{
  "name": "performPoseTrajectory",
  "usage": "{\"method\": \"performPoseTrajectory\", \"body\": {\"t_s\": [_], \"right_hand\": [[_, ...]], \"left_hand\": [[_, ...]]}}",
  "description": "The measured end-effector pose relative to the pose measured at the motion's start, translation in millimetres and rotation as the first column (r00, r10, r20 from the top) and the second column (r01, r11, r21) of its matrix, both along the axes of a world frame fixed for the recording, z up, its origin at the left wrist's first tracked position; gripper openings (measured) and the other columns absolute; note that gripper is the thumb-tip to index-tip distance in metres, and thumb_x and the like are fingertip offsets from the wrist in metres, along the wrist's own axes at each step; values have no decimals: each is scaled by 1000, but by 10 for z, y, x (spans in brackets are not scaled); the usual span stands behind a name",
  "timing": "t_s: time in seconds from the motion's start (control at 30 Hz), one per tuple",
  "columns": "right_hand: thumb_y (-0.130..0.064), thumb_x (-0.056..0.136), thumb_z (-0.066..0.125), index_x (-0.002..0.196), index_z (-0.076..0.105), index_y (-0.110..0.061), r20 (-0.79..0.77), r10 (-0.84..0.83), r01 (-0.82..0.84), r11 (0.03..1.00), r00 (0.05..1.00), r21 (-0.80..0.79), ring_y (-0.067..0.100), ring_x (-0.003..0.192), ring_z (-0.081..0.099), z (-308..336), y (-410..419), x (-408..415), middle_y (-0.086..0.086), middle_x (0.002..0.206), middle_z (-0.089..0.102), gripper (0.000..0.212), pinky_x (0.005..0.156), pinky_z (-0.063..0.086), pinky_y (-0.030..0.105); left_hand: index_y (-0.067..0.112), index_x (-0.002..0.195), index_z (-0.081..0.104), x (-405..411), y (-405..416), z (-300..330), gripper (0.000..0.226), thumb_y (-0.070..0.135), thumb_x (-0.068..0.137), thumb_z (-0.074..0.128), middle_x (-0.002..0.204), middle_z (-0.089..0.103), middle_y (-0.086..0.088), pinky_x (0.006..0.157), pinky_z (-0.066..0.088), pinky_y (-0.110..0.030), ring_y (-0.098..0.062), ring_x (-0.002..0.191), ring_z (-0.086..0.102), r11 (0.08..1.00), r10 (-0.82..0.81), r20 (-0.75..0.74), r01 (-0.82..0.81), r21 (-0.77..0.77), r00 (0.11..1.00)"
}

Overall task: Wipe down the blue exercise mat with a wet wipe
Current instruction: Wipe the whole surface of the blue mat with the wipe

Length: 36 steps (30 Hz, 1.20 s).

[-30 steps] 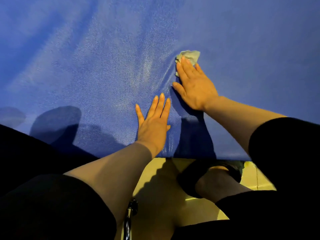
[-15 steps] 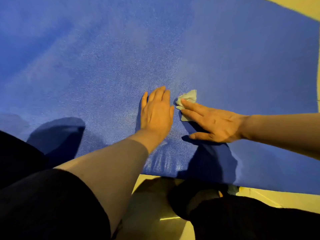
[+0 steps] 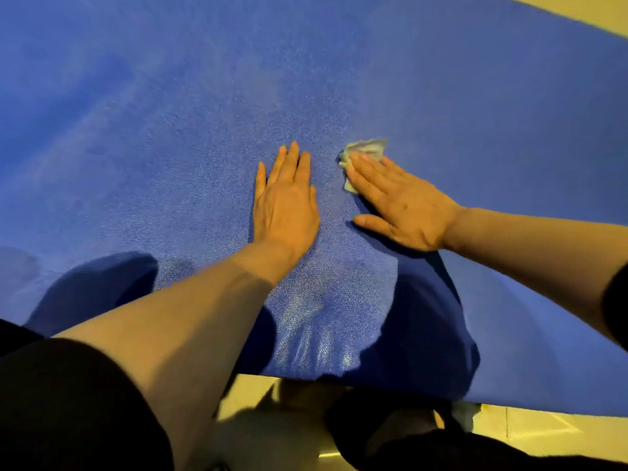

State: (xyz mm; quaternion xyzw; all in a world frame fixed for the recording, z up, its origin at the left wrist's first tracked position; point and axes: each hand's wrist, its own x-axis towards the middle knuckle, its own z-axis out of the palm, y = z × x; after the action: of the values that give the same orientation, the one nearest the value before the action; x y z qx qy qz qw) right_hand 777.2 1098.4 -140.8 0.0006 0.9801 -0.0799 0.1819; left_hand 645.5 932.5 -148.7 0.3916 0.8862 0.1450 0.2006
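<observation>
Side by side, two hands lie on one blue exercise mat spread over a yellow floor. Flat, fingers straight and together, the left hand presses the mat. Just beside it, the right hand pins one crumpled wet wipe under straight fingertips.

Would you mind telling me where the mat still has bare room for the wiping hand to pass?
Bare mat lies beyond both hands and far left. It is crowded where the left hand lies beside the right hand pressing the wipe.
</observation>
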Motion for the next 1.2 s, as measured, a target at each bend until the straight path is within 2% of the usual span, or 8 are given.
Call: {"method": "performPoseTrajectory", "body": {"t_s": [0.23,0.43,0.57,0.67,0.8,0.87,1.03,1.2], "right_hand": [[-50,101,22,152,24,-5,-23,224,-224,974,974,-23,25,147,20,-37,-21,-20,13,159,22,68,121,11,43],[-65,94,-2,150,22,1,-88,-145,152,985,985,81,34,146,20,-71,349,-390,22,156,23,90,118,1,40],[-53,101,20,150,24,2,-103,54,-59,997,993,-41,29,147,17,-112,-137,-228,20,157,22,75,122,3,38],[-50,101,20,150,30,-3,-87,179,-178,984,980,23,27,146,24,-77,54,-257,16,156,26,68,120,5,42],[-61,96,-2,150,29,-3,-72,-105,113,987,992,116,30,145,26,-49,540,-482,17,155,29,85,119,2,46],[-60,97,2,150,28,-1,-98,-143,153,983,985,101,32,145,25,-82,444,-500,19,155,28,83,119,2,45],[-39,102,28,143,41,3,-200,127,-130,992,971,0,31,140,35,-153,205,-428,20,150,38,60,119,12,43],[-49,97,19,148,31,-1,-163,-234,251,964,958,88,35,143,29,-142,863,-755,20,154,31,71,119,8,43]], "left_hand": [[15,155,11,42,-9,-98,57,20,104,35,163,1,-2,118,-9,-39,-17,150,-4,1000,16,-30,-16,-1,999],[17,155,12,94,21,-92,53,23,105,28,163,3,0,120,-9,-41,-16,150,-4,998,55,-25,-55,6,998],[17,155,15,84,41,-105,52,22,105,28,163,6,0,119,-8,-40,-15,150,-1,996,86,-24,-86,10,996],[17,154,17,54,66,-129,51,18,105,30,163,8,0,119,-8,-39,-14,150,1,996,80,-39,-79,36,996],[16,154,18,41,90,-136,51,19,105,31,162,11,0,120,-8,-39,-16,150,4,997,67,-67,-63,50,996],[16,154,21,15,125,-132,51,21,104,32,162,14,-1,120,-6,-38,-18,150,8,997,63,-73,-60,50,995],[14,152,27,-230,421,-101,49,23,105,33,161,19,-3,119,1,-35,-21,147,16,997,29,-75,-23,79,997],[16,154,19,-391,676,-106,52,27,105,32,162,11,-2,120,-4,-37,-19,150,2,999,-36,-89,39,31,995]]}}
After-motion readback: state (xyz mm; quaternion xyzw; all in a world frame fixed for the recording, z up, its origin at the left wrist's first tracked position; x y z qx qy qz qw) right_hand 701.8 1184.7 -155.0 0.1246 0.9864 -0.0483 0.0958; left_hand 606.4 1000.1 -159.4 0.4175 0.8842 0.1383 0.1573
